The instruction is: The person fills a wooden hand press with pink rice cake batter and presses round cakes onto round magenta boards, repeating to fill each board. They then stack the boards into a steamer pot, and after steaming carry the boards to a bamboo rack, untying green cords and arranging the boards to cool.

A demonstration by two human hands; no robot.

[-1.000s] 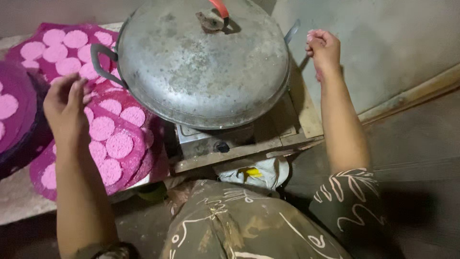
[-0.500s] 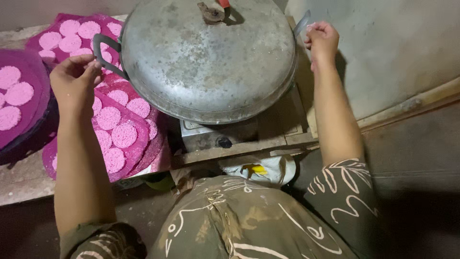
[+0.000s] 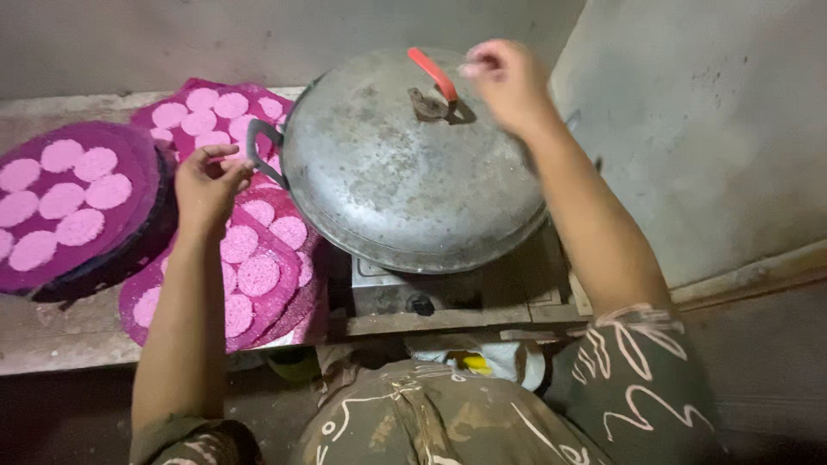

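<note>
Low concrete surface (image 3: 52, 340) along the wall. At left and centre lie overlapping purple trays (image 3: 129, 215) bearing pink round cakes (image 3: 258, 275). At right stands a metal stove (image 3: 413, 297), carrying a large lidded metal pan (image 3: 388, 189).

right hand (image 3: 508, 82) swung in from the wall to over the lid's red handle (image 3: 432, 74), left hand (image 3: 207, 185) barely drifted.

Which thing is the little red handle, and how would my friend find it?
Look for the big round dented grey metal lid covering the pan on the stove in the middle. Near its top sits a short red strip handle, fixed to a dark metal bracket, just beside the person's right hand. It is the only red thing; everything to the left is pink or purple.
</note>
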